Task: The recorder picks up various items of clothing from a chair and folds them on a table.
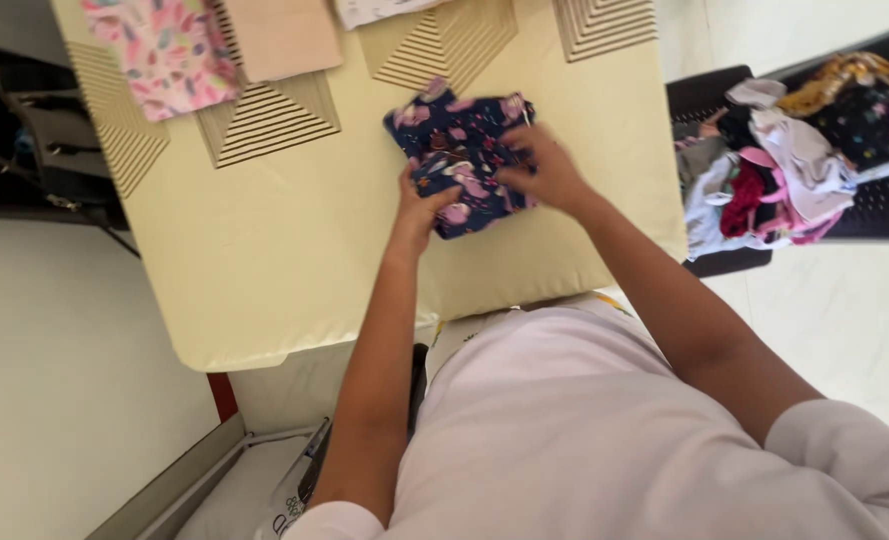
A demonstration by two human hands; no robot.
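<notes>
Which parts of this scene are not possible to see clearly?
- Head view: the navy patterned garment is partly covered by the left hand and right hand.
- The pink floral cloth is cut off by the top edge.
- The clothes pile is too tangled to separate.

We note the pink floral cloth point(169, 50) and peach cloth point(282, 35) cut off by the top edge, and our right hand point(544, 170) hiding part of the navy patterned garment point(464, 150).
</notes>
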